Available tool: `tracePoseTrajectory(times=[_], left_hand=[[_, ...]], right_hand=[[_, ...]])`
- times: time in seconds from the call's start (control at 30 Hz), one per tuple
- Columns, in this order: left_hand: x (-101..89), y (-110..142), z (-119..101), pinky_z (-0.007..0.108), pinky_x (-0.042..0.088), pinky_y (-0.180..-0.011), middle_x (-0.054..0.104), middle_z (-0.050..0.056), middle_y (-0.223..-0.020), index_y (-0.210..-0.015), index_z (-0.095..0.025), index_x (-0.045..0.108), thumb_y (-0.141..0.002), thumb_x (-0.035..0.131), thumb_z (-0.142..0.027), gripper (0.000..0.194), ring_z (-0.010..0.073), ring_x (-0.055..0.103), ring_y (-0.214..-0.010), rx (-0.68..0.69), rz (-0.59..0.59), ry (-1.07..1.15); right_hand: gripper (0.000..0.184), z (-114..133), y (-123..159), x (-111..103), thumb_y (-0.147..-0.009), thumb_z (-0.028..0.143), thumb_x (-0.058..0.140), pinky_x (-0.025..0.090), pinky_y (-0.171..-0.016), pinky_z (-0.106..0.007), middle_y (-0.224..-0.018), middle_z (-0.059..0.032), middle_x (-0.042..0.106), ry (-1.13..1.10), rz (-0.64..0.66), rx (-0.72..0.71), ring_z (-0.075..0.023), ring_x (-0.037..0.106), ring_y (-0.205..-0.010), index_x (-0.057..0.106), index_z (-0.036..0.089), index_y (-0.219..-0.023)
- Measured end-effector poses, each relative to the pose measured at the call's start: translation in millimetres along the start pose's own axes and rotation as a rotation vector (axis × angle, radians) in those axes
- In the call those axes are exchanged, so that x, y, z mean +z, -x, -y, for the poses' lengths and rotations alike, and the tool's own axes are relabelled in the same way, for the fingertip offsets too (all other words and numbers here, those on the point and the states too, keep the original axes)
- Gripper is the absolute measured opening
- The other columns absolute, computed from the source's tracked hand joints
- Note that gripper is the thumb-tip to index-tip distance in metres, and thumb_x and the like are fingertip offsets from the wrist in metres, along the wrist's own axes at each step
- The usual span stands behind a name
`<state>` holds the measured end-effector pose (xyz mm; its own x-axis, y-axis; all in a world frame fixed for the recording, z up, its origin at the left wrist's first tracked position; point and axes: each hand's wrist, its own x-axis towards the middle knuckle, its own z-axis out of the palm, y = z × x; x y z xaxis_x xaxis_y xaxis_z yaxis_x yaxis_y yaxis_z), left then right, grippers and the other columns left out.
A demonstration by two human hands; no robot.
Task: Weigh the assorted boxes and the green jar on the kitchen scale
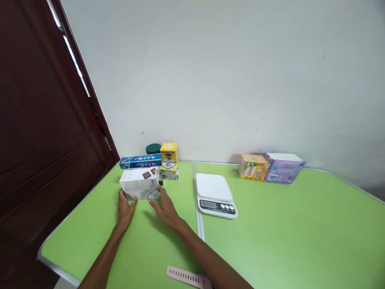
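A white carton (139, 188) printed with brown squares stands on the left part of the green table, between my two hands. My left hand (124, 208) grips its lower left corner, with the thumb along the near face. At the lower right corner, my right hand (166, 206) holds the same carton between thumb and fingers. Just behind it are blue toothpaste-like boxes (140, 161). A yellow box (169, 152) rests on another small box (170, 172) to the right of these. Part of a dark item shows behind the carton's right end.
A white kitchen scale (214, 188) sits right of the table's seam (198, 216). Farther right, an orange-yellow pack (253, 167) touches a purple pack (284, 168) by the wall. A dark green lid (153, 148) shows at the back left. A pink strap (183, 275) is beside my right forearm.
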<state>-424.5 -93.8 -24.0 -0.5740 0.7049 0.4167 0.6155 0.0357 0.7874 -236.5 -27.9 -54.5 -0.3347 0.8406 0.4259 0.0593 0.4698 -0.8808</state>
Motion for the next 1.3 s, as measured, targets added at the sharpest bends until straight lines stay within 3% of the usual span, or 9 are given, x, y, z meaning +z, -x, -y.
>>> tracePoseTrajectory(times=[0.17, 0.3, 0.4, 0.57, 0.67, 0.77, 0.93, 1.07, 1.3], left_hand=[[2.7, -6.0, 8.5, 0.056, 0.047, -0.11, 0.058, 0.014, -0.128, -0.134, -0.019, 0.043, -0.076, 0.074, -0.041, 0.069, 0.0368, 0.057, -0.126, 0.01, 0.007, -0.062], [-0.9, -2.5, 4.6, 0.058, 0.04, -0.117, 0.044, 0.022, -0.145, -0.152, -0.012, 0.03, -0.074, 0.079, -0.049, 0.099, 0.0414, 0.044, -0.14, 0.081, -0.081, -0.125], [-3.7, 7.8, -10.5, 0.061, 0.027, -0.124, 0.03, 0.026, -0.158, -0.16, -0.011, 0.02, -0.077, 0.077, -0.05, 0.108, 0.0433, 0.027, -0.152, 0.309, -0.204, -0.189], [21.9, 34.5, -70.1, 0.059, 0.022, -0.127, 0.029, 0.023, -0.162, -0.162, -0.015, 0.02, -0.087, 0.073, -0.048, 0.098, 0.0394, 0.026, -0.154, 0.648, -0.222, -0.179], [68.1, 49.8, -124.1, 0.058, 0.022, -0.128, 0.032, 0.021, -0.161, -0.161, -0.018, 0.021, -0.089, 0.072, -0.045, 0.093, 0.0374, 0.028, -0.153, 0.698, -0.107, -0.057], [134.2, 60.8, -182.2, 0.057, 0.024, -0.127, 0.034, 0.02, -0.161, -0.159, -0.019, 0.024, -0.091, 0.069, -0.046, 0.086, 0.0355, 0.031, -0.153, 0.646, 0.14, 0.07], [260.2, 55.8, -261.6, 0.059, 0.025, -0.126, 0.034, 0.025, -0.161, -0.155, -0.015, 0.029, -0.077, 0.082, -0.048, 0.1, 0.0408, 0.03, -0.154, 0.499, 0.693, 0.132], [342.7, 40.2, -299.2, 0.058, 0.022, -0.127, 0.031, 0.03, -0.162, -0.15, -0.01, 0.034, -0.058, 0.095, -0.04, 0.114, 0.0446, 0.026, -0.155, 0.338, 0.802, 0.199], [413.4, 34.2, -315.7, 0.042, 0.057, -0.093, 0.071, 0.013, -0.117, -0.122, -0.017, 0.055, -0.05, 0.099, -0.029, 0.086, 0.024, 0.07, -0.101, 0.155, 0.95, 0.493]], right_hand=[[0.083, 7.1, -0.4, -3.9, -0.088, 0.052, 0.069, 0.036, -0.12, -0.063, -0.161, -0.0152, 0.046, 0.095, 0.074, -0.016, -0.0387, 0.039, -0.151, 0.038, 0.024, -0.16], [0.086, 30.3, 15.2, -44.0, -0.09, 0.045, 0.07, 0.033, -0.125, -0.055, -0.163, -0.0173, 0.041, 0.192, 0.131, -0.097, -0.0335, 0.037, -0.152, 0.03, 0.02, -0.162], [0.066, 32.7, 37.3, -102.4, -0.097, 0.042, 0.06, 0.04, -0.121, -0.051, -0.156, -0.0145, 0.05, 0.22, -0.045, -0.171, -0.0294, 0.046, -0.146, 0.039, 0.023, -0.157], [0.047, -12.7, 75.5, -247.2, -0.099, 0.051, 0.052, 0.051, -0.106, -0.054, -0.134, -0.0159, 0.064, 0.357, -0.544, -0.038, -0.0315, 0.062, -0.123, 0.059, 0.022, -0.136], [0.058, -43.7, 87.2, -324.2, -0.095, 0.057, 0.049, 0.05, -0.105, -0.059, -0.131, -0.0216, 0.064, 0.495, -0.777, 0.175, -0.0356, 0.063, -0.118, 0.06, 0.015, -0.133], [0.064, -62.7, 82.4, -364.7, -0.093, 0.058, 0.047, 0.045, -0.111, -0.058, -0.135, -0.0234, 0.063, 0.559, -0.773, 0.242, -0.0366, 0.06, -0.125, 0.059, 0.011, -0.135], [0.069, -84.4, 43.1, -372.1, -0.094, 0.06, 0.043, 0.039, -0.117, -0.058, -0.148, -0.021, 0.058, 0.477, -0.748, 0.197, -0.0361, 0.052, -0.138, 0.054, 0.014, -0.144], [0.076, -100.0, 12.9, -373.9, -0.093, 0.059, 0.047, 0.036, -0.12, -0.056, -0.157, -0.0207, 0.049, 0.401, -0.784, 0.232, -0.0359, 0.043, -0.147, 0.045, 0.012, -0.153], [0.071, -110.7, -1.6, -374.0, -0.094, 0.053, 0.047, 0.036, -0.119, -0.055, -0.153, -0.0195, 0.053, 0.392, -0.802, 0.188, -0.0352, 0.048, -0.141, 0.045, 0.013, -0.153]])
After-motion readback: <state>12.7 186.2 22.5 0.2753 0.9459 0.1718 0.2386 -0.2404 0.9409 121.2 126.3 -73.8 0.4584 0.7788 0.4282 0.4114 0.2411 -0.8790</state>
